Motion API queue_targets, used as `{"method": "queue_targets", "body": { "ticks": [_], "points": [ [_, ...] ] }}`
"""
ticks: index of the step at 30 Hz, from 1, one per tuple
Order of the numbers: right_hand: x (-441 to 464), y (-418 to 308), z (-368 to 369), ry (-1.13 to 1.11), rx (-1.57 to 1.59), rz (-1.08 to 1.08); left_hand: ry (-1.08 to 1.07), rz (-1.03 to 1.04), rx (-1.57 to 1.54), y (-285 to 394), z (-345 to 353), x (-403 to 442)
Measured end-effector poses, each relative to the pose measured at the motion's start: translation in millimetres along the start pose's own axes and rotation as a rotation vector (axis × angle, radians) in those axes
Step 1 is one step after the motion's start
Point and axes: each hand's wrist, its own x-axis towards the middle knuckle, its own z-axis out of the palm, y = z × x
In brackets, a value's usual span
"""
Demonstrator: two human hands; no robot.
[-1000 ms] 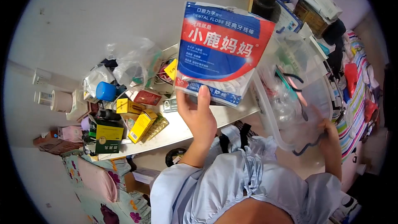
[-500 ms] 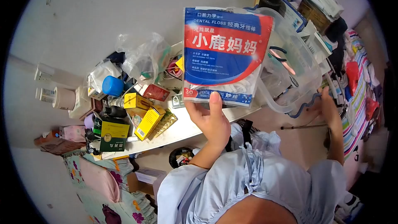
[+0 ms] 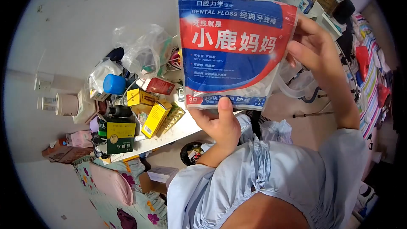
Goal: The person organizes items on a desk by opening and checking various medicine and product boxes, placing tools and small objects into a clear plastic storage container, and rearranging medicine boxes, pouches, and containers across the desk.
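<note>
A blue and red pouch of dental floss picks [image 3: 233, 65] is held up upright in front of me, its printed front facing the camera. My left hand [image 3: 220, 123] grips its bottom edge, thumb on the front and the other fingers mostly hidden behind. At the pouch's right edge is my right hand [image 3: 311, 44], thumb and fingers apart and partly curved. Whether its fingertips touch the pouch is unclear. Behind the pouch and right hand, a clear plastic bin [image 3: 299, 91] is mostly hidden.
A white table [image 3: 169, 137] carries yellow boxes [image 3: 156, 118], a green box [image 3: 120, 138], a blue-capped container [image 3: 114, 85] and a crumpled clear bag [image 3: 144, 53]. Boxes are piled at the back right. Below the table stands a dark bin [image 3: 191, 152]; floral bedding [image 3: 123, 201] lies lower left.
My right hand has left the clear bin's side and risen to the pouch's right edge. The pouch, in my left hand, appears larger and slightly higher.
</note>
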Motion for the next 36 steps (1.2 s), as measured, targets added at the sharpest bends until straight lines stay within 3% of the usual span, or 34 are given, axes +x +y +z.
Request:
{"method": "queue_targets", "body": {
  "ticks": [8, 10, 20, 31, 32, 33, 34, 36],
  "points": [
    [6, 0, 8, 0.009, 0.128, -0.038, -0.017, 0.020, 0.093, -11, -11, 2],
    [5, -5, 4, -0.044, 0.086, 0.052, -0.005, -0.004, 0.106, -12, -11, 1],
    [10, 2, 5, -0.015, 0.149, -0.049, 0.081, 0.003, 0.057, -12, -3, 6],
    [11, 4, 8, 0.116, 0.184, -0.074, 0.067, 0.039, 0.027, -9, 8, 13],
    [15, -1, 6, 0.126, 0.048, 0.045, 0.085, 0.010, 0.052, -12, 9, 5],
    [21, 13, 8, 0.136, 0.056, -0.007, 0.074, 0.012, 0.138, -20, 9, 5],
    [23, 22, 8, 0.140, 0.046, -0.068, 0.076, -0.246, -0.063, -15, 16, 7],
    [22, 13, 13, 0.158, -0.003, 0.047, 0.065, -0.300, -0.108, -19, 14, 10]
  ]
}}
